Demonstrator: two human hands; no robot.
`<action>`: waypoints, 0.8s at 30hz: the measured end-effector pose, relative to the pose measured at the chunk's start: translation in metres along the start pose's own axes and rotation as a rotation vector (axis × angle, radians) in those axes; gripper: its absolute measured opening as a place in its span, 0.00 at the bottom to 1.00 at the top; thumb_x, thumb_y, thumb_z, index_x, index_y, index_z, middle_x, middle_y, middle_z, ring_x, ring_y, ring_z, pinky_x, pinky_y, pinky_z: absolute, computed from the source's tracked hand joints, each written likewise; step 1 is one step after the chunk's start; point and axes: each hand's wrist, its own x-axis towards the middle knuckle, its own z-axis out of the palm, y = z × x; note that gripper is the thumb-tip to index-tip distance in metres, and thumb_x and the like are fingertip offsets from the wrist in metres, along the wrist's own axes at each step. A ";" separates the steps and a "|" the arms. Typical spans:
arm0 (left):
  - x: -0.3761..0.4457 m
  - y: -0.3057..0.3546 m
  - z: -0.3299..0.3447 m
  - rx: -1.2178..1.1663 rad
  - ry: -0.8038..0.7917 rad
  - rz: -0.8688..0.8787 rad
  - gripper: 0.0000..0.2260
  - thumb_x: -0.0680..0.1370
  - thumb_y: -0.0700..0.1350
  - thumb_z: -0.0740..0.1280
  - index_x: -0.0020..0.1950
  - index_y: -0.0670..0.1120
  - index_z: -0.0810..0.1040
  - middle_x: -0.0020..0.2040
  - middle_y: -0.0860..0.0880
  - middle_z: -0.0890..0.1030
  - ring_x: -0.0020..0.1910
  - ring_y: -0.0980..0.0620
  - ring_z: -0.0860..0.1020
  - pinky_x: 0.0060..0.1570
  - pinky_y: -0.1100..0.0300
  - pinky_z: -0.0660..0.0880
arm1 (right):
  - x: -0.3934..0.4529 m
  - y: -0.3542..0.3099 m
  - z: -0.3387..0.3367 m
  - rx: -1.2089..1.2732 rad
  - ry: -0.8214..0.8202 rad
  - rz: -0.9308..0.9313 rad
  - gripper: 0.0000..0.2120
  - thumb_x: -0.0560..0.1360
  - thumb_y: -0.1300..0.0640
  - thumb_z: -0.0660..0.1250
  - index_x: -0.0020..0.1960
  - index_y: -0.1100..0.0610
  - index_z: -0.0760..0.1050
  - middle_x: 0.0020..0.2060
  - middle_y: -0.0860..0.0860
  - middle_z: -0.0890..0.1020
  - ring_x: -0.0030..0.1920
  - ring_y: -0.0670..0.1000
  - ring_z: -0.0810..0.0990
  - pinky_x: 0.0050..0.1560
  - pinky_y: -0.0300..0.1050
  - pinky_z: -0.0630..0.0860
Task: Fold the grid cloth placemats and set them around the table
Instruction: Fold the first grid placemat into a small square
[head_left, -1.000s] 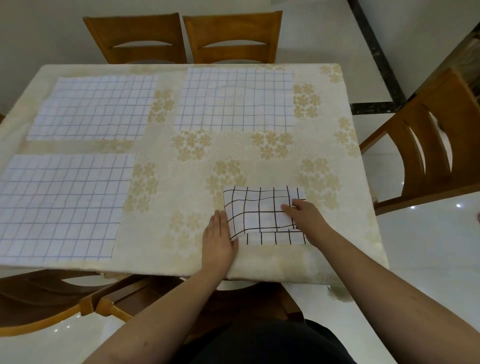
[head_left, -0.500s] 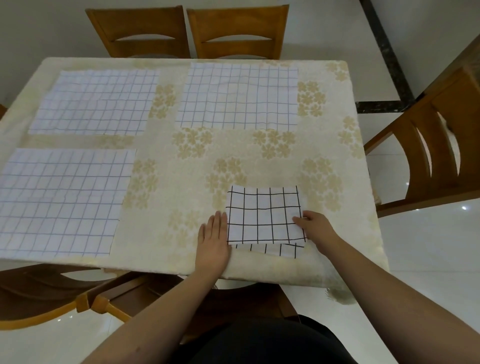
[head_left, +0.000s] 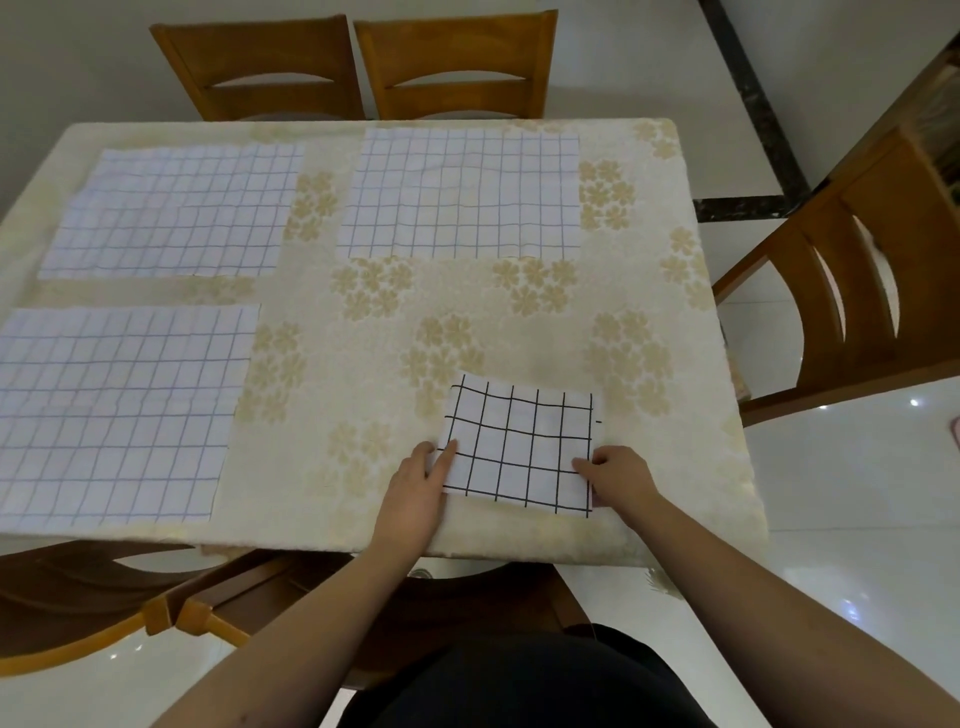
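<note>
The surface (head_left: 363, 332) holds three unfolded grid mats, and my folded placemat (head_left: 519, 447) lies near its front edge. My left hand (head_left: 421, 486) and right hand (head_left: 621, 475) pinch its near corners, fingers clamped; squaring the fold seems next

The folded placemat (head_left: 519, 447) lies near the table's (head_left: 519, 332) front edge between my left hand (head_left: 415, 493) and right hand (head_left: 621, 475); three spread placemats (head_left: 462, 192) lie behind and left.
</note>
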 end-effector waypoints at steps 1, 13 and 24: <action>0.001 0.000 -0.001 -0.046 -0.007 -0.037 0.27 0.80 0.38 0.60 0.78 0.51 0.59 0.74 0.42 0.63 0.69 0.42 0.67 0.65 0.51 0.69 | -0.002 0.001 0.000 -0.016 0.007 0.000 0.19 0.75 0.52 0.69 0.29 0.57 0.68 0.26 0.54 0.76 0.33 0.58 0.83 0.45 0.54 0.82; 0.005 -0.010 0.000 0.208 -0.039 0.152 0.33 0.66 0.45 0.75 0.71 0.47 0.72 0.64 0.40 0.75 0.53 0.41 0.78 0.45 0.49 0.78 | 0.001 0.013 0.001 -0.066 0.158 -0.031 0.12 0.75 0.50 0.68 0.37 0.55 0.75 0.29 0.50 0.79 0.36 0.51 0.79 0.39 0.43 0.74; 0.004 -0.025 0.006 0.360 -0.118 0.261 0.30 0.78 0.62 0.54 0.77 0.49 0.64 0.78 0.47 0.60 0.77 0.48 0.59 0.72 0.46 0.58 | 0.002 0.019 0.008 -0.064 0.219 -0.048 0.07 0.76 0.50 0.68 0.44 0.54 0.76 0.36 0.49 0.79 0.37 0.49 0.76 0.37 0.41 0.69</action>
